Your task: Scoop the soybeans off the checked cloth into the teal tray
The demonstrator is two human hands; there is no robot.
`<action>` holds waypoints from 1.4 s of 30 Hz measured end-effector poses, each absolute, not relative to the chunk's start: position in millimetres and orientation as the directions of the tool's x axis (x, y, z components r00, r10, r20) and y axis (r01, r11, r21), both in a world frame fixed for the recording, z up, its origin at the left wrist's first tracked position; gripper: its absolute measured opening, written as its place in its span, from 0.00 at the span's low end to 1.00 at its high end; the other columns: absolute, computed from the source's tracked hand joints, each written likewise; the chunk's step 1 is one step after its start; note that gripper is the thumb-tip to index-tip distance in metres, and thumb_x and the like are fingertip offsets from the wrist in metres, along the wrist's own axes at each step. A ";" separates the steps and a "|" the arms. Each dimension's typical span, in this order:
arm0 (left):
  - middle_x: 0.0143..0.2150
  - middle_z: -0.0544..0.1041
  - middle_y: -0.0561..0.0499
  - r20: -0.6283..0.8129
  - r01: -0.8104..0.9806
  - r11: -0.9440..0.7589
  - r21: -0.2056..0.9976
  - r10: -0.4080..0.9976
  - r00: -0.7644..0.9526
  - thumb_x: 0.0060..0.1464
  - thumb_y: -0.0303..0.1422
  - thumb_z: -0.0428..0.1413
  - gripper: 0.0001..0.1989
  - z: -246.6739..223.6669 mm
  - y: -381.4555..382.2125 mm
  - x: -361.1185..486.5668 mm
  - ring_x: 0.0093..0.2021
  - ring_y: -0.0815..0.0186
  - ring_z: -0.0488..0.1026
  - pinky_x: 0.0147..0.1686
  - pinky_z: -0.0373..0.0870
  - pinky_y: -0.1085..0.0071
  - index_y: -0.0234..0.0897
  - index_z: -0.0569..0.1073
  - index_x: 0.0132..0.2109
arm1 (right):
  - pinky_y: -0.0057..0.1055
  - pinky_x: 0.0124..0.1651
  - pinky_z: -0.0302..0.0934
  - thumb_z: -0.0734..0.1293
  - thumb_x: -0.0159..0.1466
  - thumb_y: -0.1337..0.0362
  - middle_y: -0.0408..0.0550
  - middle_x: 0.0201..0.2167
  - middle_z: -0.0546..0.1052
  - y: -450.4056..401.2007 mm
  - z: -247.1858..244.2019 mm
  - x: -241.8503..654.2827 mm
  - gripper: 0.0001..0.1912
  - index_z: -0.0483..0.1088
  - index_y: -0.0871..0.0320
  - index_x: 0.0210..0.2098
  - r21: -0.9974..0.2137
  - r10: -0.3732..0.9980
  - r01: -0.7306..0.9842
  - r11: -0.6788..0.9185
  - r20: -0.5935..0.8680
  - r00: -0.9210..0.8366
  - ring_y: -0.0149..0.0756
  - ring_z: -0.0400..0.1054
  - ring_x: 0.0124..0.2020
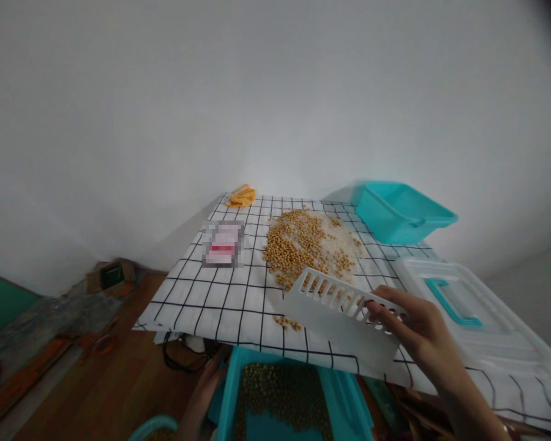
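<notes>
My right hand (413, 321) grips the upper right part of a white slotted plastic board (335, 312), tilted on the table's front part. Behind the board lies a spread pile of yellow beans (289, 242) mixed with white grains (340, 245). A few loose beans (287, 323) sit left of the board, near the front edge. Below that edge is a teal bin (227, 392) with darker beans and some yellow ones inside. My left hand (206, 389) is at the bin's left side; its fingers are dim and partly hidden there.
On the checked tablecloth (229, 291) are an orange cloth (242, 196), a blurred-out pink and white item (223, 244), an empty teal container (395, 214) and a clear lid (482, 312) with a teal handle. A dark cable (179, 366) hangs below the table, above a teal rim (153, 424).
</notes>
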State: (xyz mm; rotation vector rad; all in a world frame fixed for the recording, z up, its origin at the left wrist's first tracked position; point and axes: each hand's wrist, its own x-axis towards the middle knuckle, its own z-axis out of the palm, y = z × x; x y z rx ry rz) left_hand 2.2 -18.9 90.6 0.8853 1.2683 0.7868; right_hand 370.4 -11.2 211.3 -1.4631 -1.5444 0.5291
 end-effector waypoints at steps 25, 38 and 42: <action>0.63 0.84 0.42 -0.336 0.086 0.325 0.942 0.926 0.173 0.72 0.36 0.51 0.17 80.9 -21.5 -7.4 0.65 0.49 0.78 0.68 0.72 0.44 0.42 0.81 0.59 | 0.22 0.18 0.61 0.70 0.69 0.47 0.46 0.22 0.79 -7.3 227.6 354.3 0.20 0.81 0.54 0.29 -0.765 0.924 0.576 0.289 0.380 0.042 0.34 0.73 0.21; 0.52 0.90 0.48 -0.370 -0.118 0.380 0.917 0.924 0.101 0.71 0.37 0.50 0.18 72.6 -28.4 -4.1 0.56 0.45 0.85 0.61 0.79 0.43 0.48 0.82 0.59 | 0.29 0.30 0.70 0.67 0.73 0.46 0.48 0.29 0.84 -18.9 222.3 351.4 0.21 0.82 0.50 0.31 -0.719 0.920 0.583 0.379 0.362 -0.153 0.40 0.78 0.29; 0.56 0.88 0.54 -0.326 -0.122 0.333 0.935 0.942 0.079 0.69 0.36 0.52 0.17 77.5 -28.4 -6.2 0.63 0.46 0.81 0.65 0.76 0.47 0.53 0.85 0.54 | 0.30 0.32 0.72 0.70 0.69 0.44 0.49 0.31 0.86 -25.0 216.9 359.5 0.20 0.84 0.49 0.32 -0.739 0.927 0.577 0.346 0.366 -0.087 0.43 0.80 0.31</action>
